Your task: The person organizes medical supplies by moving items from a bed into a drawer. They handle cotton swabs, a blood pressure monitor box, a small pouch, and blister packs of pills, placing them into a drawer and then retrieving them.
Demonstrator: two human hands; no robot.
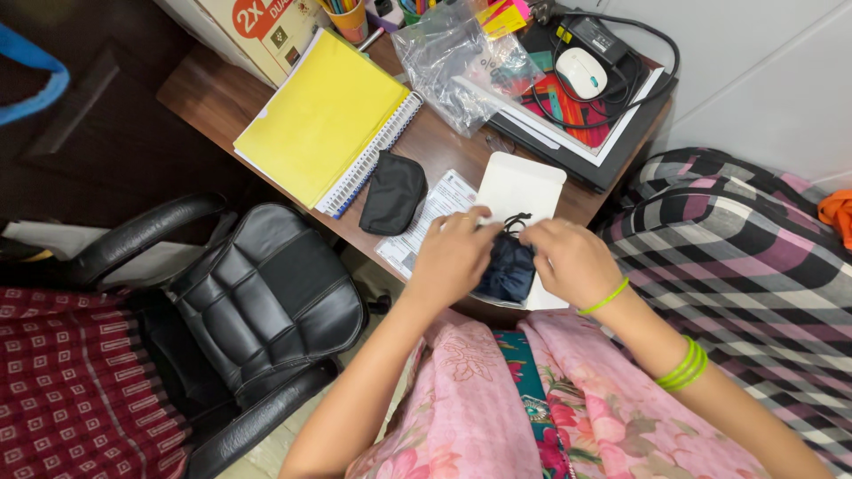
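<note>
Both hands, left hand (453,255) and right hand (572,262), pinch a dark pouch (508,270), seemingly by its drawstring, fingers clamped; best kept low over the white box (524,186).

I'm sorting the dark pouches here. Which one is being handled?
The dark blue drawstring pouch, held between the left hand and right hand over white paper. The black pouch lies untouched beside the yellow notebook.
</note>
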